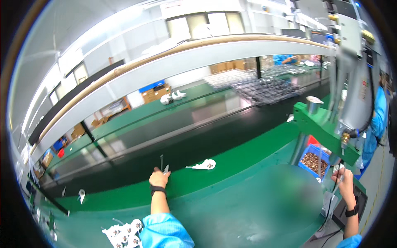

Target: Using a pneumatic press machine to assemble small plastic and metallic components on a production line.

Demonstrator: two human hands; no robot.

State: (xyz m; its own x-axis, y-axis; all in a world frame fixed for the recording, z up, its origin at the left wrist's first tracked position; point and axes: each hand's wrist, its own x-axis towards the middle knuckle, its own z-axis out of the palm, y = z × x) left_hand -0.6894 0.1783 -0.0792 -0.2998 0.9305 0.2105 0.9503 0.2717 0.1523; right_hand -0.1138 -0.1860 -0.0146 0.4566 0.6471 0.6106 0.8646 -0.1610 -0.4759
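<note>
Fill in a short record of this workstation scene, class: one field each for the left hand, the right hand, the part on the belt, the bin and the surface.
Left hand: at the belt's edge, pinching a small thin metal piece
Right hand: raised beside the green press, grip unclear
Part on belt: white flat piece, lying apart from both hands
Bin: blue tray of small brown parts
Surface: green bench

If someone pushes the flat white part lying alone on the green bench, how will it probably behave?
The white part lies flat on the green bench, so it would probably slide, not roll or tip. It looks thin and small, so likely light. A thin tail sticks out on one side; that end may bend or catch.
</note>
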